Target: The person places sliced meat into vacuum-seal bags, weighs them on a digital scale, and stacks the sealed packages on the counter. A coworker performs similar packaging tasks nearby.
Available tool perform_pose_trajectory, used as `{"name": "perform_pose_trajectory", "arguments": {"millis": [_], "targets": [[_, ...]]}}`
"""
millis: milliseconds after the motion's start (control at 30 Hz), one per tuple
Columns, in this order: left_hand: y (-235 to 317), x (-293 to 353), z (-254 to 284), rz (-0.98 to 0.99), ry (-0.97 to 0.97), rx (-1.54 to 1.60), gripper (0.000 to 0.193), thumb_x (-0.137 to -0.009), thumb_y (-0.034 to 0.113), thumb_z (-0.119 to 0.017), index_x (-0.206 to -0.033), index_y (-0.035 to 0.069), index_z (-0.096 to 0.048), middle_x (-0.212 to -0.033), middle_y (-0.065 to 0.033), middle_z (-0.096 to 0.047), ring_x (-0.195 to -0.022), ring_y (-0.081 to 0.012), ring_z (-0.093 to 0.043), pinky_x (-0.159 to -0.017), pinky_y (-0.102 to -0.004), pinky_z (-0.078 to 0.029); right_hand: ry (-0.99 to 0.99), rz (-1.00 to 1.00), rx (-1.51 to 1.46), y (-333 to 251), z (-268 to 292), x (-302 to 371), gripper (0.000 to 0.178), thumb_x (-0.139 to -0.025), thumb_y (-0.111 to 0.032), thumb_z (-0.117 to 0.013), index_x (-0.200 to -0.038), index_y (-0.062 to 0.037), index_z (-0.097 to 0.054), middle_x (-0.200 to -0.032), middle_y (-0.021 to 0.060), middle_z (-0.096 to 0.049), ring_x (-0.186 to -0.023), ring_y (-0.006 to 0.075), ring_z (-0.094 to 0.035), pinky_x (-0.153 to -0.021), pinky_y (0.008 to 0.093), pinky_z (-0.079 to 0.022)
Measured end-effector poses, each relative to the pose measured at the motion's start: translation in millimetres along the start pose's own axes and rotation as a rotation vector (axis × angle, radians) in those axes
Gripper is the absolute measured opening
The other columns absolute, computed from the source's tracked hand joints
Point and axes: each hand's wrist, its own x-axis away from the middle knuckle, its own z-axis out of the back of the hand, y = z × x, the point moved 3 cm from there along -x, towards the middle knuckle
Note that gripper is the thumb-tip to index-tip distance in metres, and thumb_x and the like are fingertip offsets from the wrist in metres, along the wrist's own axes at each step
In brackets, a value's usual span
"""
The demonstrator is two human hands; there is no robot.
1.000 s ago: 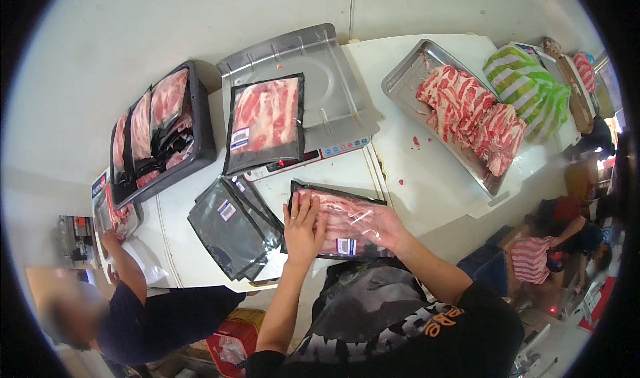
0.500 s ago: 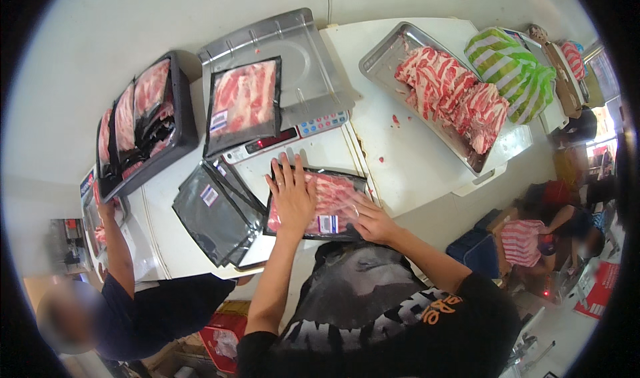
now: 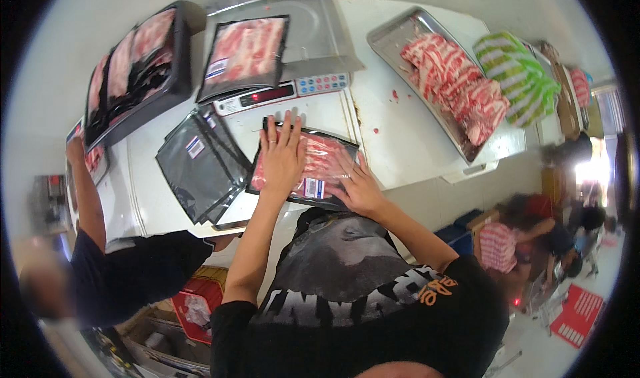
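On the white table right before me lies a flat, black-edged plastic pack of sliced meat (image 3: pixel 319 150) with a label near its front edge. My left hand (image 3: pixel 283 166) is spread flat over the pack's left part. Its right part is under my right hand (image 3: pixel 361 189), whose fingers are stretched out and apart on the clear film. Neither hand grips anything. Flat black bags with labels (image 3: pixel 203 171) lie just left of the pack. Behind it stands a scale (image 3: pixel 321 85) with a lit red display, bearing another meat pack (image 3: pixel 248 50).
A black tub (image 3: pixel 175 68) of meat packs stands at the far left. On the right, a metal tray (image 3: pixel 393 37) holds a heap of sliced meat (image 3: pixel 453 85) beside a green-striped bag (image 3: pixel 517 78). A co-worker's hand (image 3: pixel 76 151) is near the tub; other people are far right.
The whole view has shifted, so the table's things sit higher in it. My right hand's fingers are more spread on the pack. My left hand remains flat on it.
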Motion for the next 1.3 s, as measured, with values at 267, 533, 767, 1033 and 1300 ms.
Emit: {"name": "perform_pose_trajectory", "arguments": {"millis": [267,533,767,1033,1300], "targets": [[-37.1,20.9,58.0,0.135,0.301,0.369,0.043,-0.105,0.021,-0.057,-0.142,0.001,-0.061,-0.144,-0.0252,-0.061,-0.141,-0.0465,-0.048,-0.119,-0.0576,-0.033,0.138,0.016,-0.435,39.8,31.4,-11.0,0.030,-0.097,-0.015,-0.068,-0.126,-0.0082,-0.071,-0.131,0.0206,-0.070,-0.129,0.0312,-0.065,-0.117,0.0495,-0.042],[-0.1,120.3,45.2,0.532,-0.052,1.073,0.032,-0.103,0.023,-0.064,-0.089,-0.004,-0.073,-0.075,-0.0062,-0.072,-0.068,-0.0115,-0.066,-0.065,-0.0297,-0.052,0.058,-0.405,-0.417,82.7,45.0,-46.1,0.029,-0.098,-0.030,-0.072,-0.100,-0.0018,-0.075,-0.076,0.0156,-0.073,-0.068,0.0277,-0.071,-0.066,0.0406,-0.054],[74.1,160.6,-47.3,0.805,-0.390,1.241,0.068,-0.099,0.061,-0.067,-0.079,-0.004,-0.072,-0.066,-0.0104,-0.070,-0.060,-0.0157,-0.068,-0.059,-0.0283,-0.053,-0.304,-0.197,-0.111,104.2,34.6,-76.4,0.045,-0.094,-0.048,-0.070,-0.083,-0.0048,-0.075,-0.079,0.0203,-0.072,-0.076,0.0398,-0.070,-0.070,0.0495,-0.053],[101.4,167.8,-103.6,0.847,-0.066,1.366,0.060,-0.106,0.052,-0.061,-0.068,0.006,-0.064,-0.061,-0.0029,-0.059,-0.064,-0.0157,-0.066,-0.062,-0.0289,-0.048,0.020,-0.132,-0.489,106.3,33.8,-41.6,0.030,-0.101,-0.027,-0.067,-0.092,0.0010,-0.071,-0.074,0.0144,-0.066,-0.067,0.0265,-0.062,-0.066,0.0387,-0.050],[106.3,174.9,-99.6,0.908,-0.001,1.386,0.060,-0.107,0.050,-0.059,-0.064,0.008,-0.057,-0.062,-0.0024,-0.055,-0.066,-0.0177,-0.064,-0.069,-0.0307,-0.048,0.136,-0.189,-0.799,111.5,49.7,142.5,0.017,-0.104,-0.012,-0.064,-0.093,0.0013,-0.066,-0.083,0.0036,-0.063,-0.079,0.0120,-0.057,-0.073,0.0292,-0.048]]}}
